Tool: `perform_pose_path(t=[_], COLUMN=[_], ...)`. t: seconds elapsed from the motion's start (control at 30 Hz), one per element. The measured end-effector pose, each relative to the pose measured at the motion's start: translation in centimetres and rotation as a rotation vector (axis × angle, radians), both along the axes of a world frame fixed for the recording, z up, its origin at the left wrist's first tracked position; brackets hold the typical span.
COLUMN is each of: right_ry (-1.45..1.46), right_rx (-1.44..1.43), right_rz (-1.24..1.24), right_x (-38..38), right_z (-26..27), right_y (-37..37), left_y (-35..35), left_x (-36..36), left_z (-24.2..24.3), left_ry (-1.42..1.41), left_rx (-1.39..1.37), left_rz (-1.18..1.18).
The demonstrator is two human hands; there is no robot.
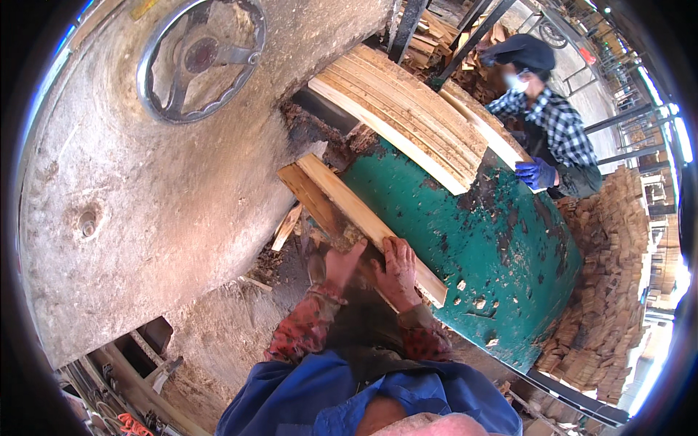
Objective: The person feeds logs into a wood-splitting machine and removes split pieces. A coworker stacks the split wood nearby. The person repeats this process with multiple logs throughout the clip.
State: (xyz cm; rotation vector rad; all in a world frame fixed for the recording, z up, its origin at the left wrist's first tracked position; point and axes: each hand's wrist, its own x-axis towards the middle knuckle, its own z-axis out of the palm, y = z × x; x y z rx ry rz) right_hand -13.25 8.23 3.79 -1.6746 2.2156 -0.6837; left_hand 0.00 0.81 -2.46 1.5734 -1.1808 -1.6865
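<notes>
A sawn wooden board (pixel 354 201) lies slantwise before me over the near-left edge of a green metal table (pixel 491 256). Its pale, narrow face is turned up, with a darker, dirt-stained face on my side. My left hand (pixel 344 263) grips this near side around the middle. To its right, my right hand (pixel 401 267) has its fingers laid over the pale face. Part of the left hand's grip is hidden by the board. Beyond it, a row of boards (pixel 403 114) packed side by side spans from the machine to the table.
At left stands a dusty machine housing (pixel 180 191) with a metal handwheel (pixel 202 60). Across the table, a co-worker's blue-gloved hand (pixel 536 173) is on another board (pixel 493 131). Stacked wood pieces (pixel 605 272) rise at the right, and scrap wood (pixel 428 41) lies behind black metal posts (pixel 406 30).
</notes>
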Motion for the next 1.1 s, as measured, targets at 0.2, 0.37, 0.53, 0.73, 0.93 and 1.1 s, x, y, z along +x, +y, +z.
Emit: perform_pose_path(t=[0.2, 0.37, 0.53, 0.73, 0.93, 1.1], right_ry=[0.012, 0.075, 0.101, 0.103, 0.086, 0.041], right_rx=[0.026, -0.072, -0.094, -0.092, -0.099, -0.052], right_rz=[-0.018, -0.006, -0.017, -0.049, -0.060, -0.069], right_x=[0.0, -0.2, 0.3, 0.4, 0.4, 0.3], right_z=[0.2, -0.2, 0.0, -0.6, -0.2, -0.2], right_y=[-0.1, -0.2, -0.4, -0.3, -0.6, -0.5], left_y=[0.1, -0.1, -0.3, -0.3, -1.1, -0.8], left_x=[-0.4, -0.3, 0.0, 0.1, 0.6, 0.1], left_z=[-2.2, -3.0, -2.7, 0.5, 1.5, 1.6], left_ry=[0.106, 0.067, 0.016, 0.070, 0.067, 0.126], left_rx=[-0.006, 0.023, 0.035, 0.036, 0.251, 0.116], left_rz=[0.062, 0.037, 0.005, -0.004, -0.059, -0.017])
